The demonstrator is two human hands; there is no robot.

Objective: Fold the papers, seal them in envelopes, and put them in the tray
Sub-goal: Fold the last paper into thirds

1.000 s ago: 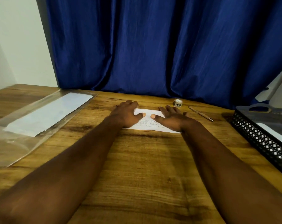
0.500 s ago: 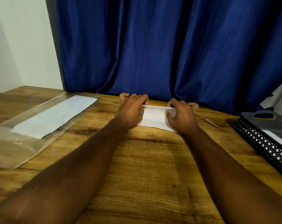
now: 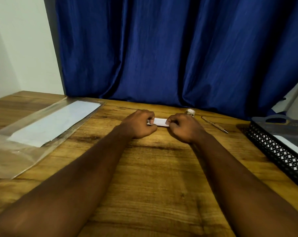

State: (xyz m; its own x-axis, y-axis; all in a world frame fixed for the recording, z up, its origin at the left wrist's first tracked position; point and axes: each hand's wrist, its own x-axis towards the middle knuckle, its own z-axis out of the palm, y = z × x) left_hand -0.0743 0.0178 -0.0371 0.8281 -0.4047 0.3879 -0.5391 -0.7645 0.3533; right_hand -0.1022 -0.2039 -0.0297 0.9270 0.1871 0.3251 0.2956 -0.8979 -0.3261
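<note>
— How many hands were on the paper?
— Two. The left hand (image 3: 138, 124) and right hand (image 3: 184, 127) each pinched one end of one folded paper (image 3: 159, 121), which lay near the far edge of the surface (image 3: 144, 177).
— And the rest?
— One clear sleeve (image 3: 21, 142) holding white sheets lay along the left edge, one black mesh tray (image 3: 278, 151) stood at the right edge with something white inside, and one pen (image 3: 214, 127) and one small tape roll (image 3: 190, 111) lay near the far edge.
</note>
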